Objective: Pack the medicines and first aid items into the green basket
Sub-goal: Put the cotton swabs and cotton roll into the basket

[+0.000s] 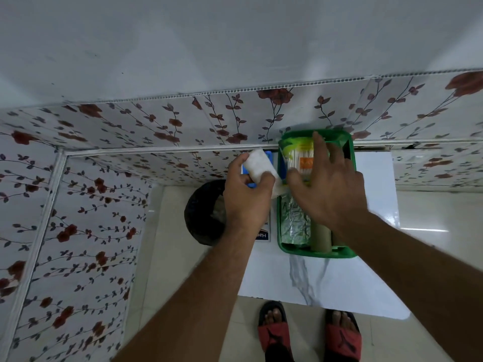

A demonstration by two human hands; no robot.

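Gripping a white packet [261,169], left hand [247,197] fingers clamped; right hand [329,189] splayed over green basket [317,253].

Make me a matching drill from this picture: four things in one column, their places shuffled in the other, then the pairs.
1. white rectangular pack
2. clear tub of cotton swabs
3. brown cardboard roll
4. black round bin

A. far end of the green plastic basket
B. on the floor, left of the table
C. in the left hand
D. near end of the basket

Pairs: 1-C, 2-A, 3-D, 4-B
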